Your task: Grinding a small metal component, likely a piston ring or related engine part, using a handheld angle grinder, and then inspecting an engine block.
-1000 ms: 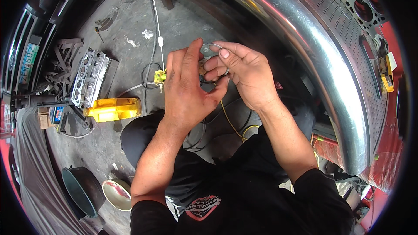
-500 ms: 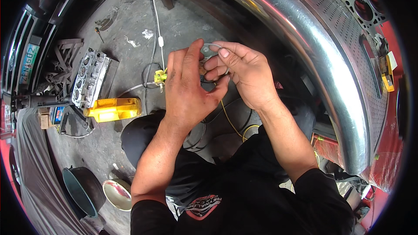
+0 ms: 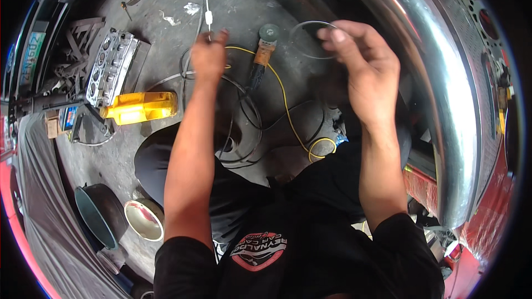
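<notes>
My right hand [image 3: 363, 69] is raised in front of me and pinches a thin metal ring [image 3: 302, 50] between its fingertips. My left hand [image 3: 209, 58] is stretched out over the concrete floor, seen from the back with its fingers curled. Its fingertips are at a white cord [image 3: 208, 17] and a yellow wire [image 3: 285, 102]; whether it grips either is hidden. An angle grinder with an orange handle [image 3: 264, 52] lies on the floor between my two hands.
A big curved chrome bar [image 3: 443, 77] sweeps down the right side. On the left floor lie a yellow bottle [image 3: 141, 106], a grey cylinder head [image 3: 111, 66], a dark bowl [image 3: 100, 213] and a small round tin [image 3: 145, 219]. Black cables [image 3: 246, 127] loop over the floor.
My hands were together at the middle on a small part. They have come apart: the left reached out to the floor, the right lifted away with the ring.
</notes>
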The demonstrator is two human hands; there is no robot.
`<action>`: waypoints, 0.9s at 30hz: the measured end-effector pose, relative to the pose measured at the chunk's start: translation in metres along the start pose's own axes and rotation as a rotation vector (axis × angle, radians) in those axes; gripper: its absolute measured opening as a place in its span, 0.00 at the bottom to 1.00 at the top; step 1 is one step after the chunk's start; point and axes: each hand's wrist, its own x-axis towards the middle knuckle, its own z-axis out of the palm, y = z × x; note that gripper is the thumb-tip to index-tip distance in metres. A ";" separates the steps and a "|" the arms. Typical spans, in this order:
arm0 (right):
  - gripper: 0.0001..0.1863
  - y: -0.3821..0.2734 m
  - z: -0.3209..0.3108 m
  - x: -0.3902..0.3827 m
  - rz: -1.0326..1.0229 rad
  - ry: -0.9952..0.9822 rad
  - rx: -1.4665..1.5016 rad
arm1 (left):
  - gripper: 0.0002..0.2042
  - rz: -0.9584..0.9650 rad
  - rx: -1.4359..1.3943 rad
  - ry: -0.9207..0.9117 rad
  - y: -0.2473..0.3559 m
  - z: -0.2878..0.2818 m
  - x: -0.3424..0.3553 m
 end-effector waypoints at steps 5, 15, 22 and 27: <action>0.11 0.013 0.010 0.005 0.045 0.015 -0.189 | 0.23 0.422 0.812 -0.587 -0.162 0.137 0.033; 0.12 0.053 0.017 0.010 0.130 -0.073 -0.306 | 0.39 -0.204 0.593 -0.376 -0.198 0.291 0.039; 0.30 0.079 0.037 0.003 0.312 -0.320 -0.761 | 0.19 -0.599 -0.527 -0.691 -0.154 0.205 0.007; 0.47 0.107 0.046 -0.027 0.336 -0.531 -1.011 | 0.28 -0.420 -0.814 -0.416 -0.001 0.100 -0.051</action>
